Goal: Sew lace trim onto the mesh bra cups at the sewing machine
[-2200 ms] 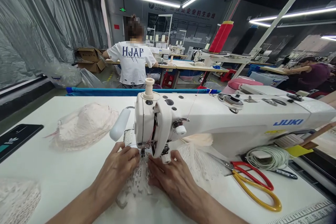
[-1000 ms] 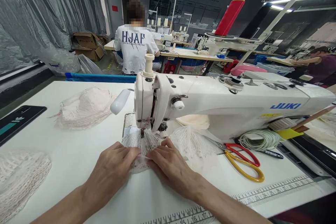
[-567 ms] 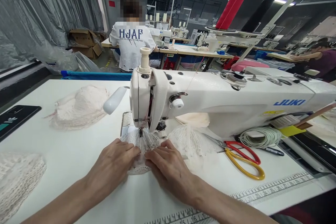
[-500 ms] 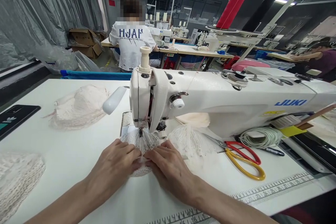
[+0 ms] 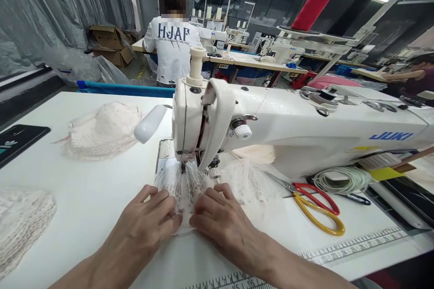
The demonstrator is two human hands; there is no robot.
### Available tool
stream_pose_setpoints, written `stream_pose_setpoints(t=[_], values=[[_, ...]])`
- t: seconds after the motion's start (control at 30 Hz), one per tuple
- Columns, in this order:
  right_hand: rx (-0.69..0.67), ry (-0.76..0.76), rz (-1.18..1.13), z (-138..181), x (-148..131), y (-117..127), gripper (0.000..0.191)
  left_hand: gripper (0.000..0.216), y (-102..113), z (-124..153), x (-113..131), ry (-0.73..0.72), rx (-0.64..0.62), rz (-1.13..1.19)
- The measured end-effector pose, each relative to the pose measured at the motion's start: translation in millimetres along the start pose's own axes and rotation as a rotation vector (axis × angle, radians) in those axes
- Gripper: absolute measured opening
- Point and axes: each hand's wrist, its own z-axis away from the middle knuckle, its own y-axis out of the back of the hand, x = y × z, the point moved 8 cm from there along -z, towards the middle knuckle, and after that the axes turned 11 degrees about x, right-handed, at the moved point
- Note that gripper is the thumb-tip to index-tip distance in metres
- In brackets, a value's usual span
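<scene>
Fingers of two bare hands curl over white lace at the front of a sewing machine. The left hand and right hand face each other, with a narrow gap between them where sheer fabric shows. Their fingers are bent and close together, not spread; the tips are partly hidden, so I cannot tell whether they pinch the lace or only press on it. Just ahead of them, the lace fans out in folds from the dark presser foot.

Another lacy bunch lies right of the machine's head, near scissors with one red and one yellow handle. Beyond those sit a coil of pale cord and, nearer the front edge, printed ruler markings. On the left of the white table rest a rounded pale lace piece, a second lace piece cut off by the view, and a black phone.

Farther back, a person in a white printed shirt sits facing away, and a large red thread cone stands tilted in view above the machine.
</scene>
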Motion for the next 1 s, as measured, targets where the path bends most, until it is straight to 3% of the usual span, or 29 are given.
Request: stream_pose_setpoints(t=[0.23, 0.73, 1.0], values=[[-0.115, 0.096, 0.007, -1, -8, -2, 0.019, 0.030, -7, 7, 2, -0.029, -0.010, -0.049], [-0.130, 0.111, 0.005, 0, -9, 0, 0.012, 0.028, -9, 6, 12, -0.070, -0.042, -0.077], [-0.028, 0.045, -0.014, -4, 10, -4, 0.041, 0.033, -5, -2, 8, -0.074, -0.015, -0.061]])
